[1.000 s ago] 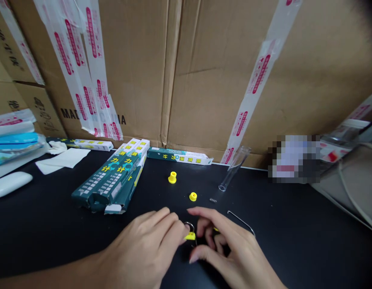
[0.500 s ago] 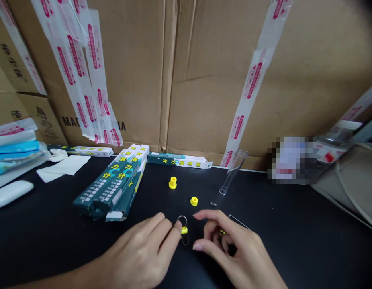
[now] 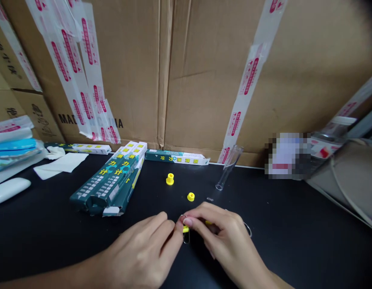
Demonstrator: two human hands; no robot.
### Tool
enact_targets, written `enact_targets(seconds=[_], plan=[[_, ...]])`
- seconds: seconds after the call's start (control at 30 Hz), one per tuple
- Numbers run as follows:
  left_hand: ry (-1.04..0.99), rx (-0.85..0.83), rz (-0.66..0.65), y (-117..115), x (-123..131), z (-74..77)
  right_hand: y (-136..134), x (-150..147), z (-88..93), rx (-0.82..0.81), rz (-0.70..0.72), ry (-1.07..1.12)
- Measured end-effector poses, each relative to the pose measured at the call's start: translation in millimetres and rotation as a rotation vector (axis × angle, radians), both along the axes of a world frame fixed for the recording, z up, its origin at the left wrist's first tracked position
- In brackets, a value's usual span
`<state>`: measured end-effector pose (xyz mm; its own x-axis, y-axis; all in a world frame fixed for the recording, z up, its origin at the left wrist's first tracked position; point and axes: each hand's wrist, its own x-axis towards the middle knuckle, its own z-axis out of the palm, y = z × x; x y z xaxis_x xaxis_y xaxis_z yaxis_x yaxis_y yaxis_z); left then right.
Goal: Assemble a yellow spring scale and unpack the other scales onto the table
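The right hand (image 3: 229,237) has moved in since the earlier frame, its thumb and forefinger now pinching the top of the thin silvery wire loop (image 3: 183,216), while another yellow part (image 3: 208,222), mostly hidden, shows under its fingers. The left hand (image 3: 144,247) grips the small yellow plastic piece (image 3: 186,229) on that wire, between both hands over the smooth black tabletop (image 3: 282,224). It looks light and rigid; the slick, narrow wire could twist or slip, so the plastic body seems the surest place to hold, fingertips only
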<state>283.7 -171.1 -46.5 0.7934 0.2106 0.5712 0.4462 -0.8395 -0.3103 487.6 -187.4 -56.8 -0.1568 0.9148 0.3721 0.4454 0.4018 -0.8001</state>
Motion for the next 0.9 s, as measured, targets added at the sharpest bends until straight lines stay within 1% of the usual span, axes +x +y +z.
enact_targets(seconds=[0.2, 0.27, 0.37, 0.43, 0.47, 0.6, 0.67, 0.77, 0.9], plan=[[0.004, -0.015, -0.055, 3, 0, 1.0, -2, -1, -2.5, -0.234, -0.024, 0.223], [0.016, -0.026, -0.076, 5, 1, 2.1, -1, -1, -3.3, -0.279, -0.026, 0.255], [0.014, -0.009, -0.118, 5, 1, 5.2, 0, -1, -3.8, -0.315, -0.039, 0.243], [0.015, 0.007, -0.135, 5, 1, 7.1, 0, 0, -3.7, -0.278, -0.039, 0.196], [0.022, 0.01, -0.141, 5, 1, 7.6, -1, 0, -3.5, -0.235, -0.034, 0.168], [0.032, -0.004, -0.131, 6, -1, 5.6, -5, 1, -1.4, 0.04, -0.005, 0.089], [0.002, -0.022, -0.113, 6, -1, 2.8, -6, 2, -0.1, 0.14, 0.01, 0.076], [-0.01, -0.057, -0.104, 7, 0, -1.0, -7, 1, 2.0, 0.188, 0.027, 0.067], [0.034, -0.077, -0.102, 6, 0, -4.2, -5, 0, 3.9, 0.178, 0.029, 0.043]])
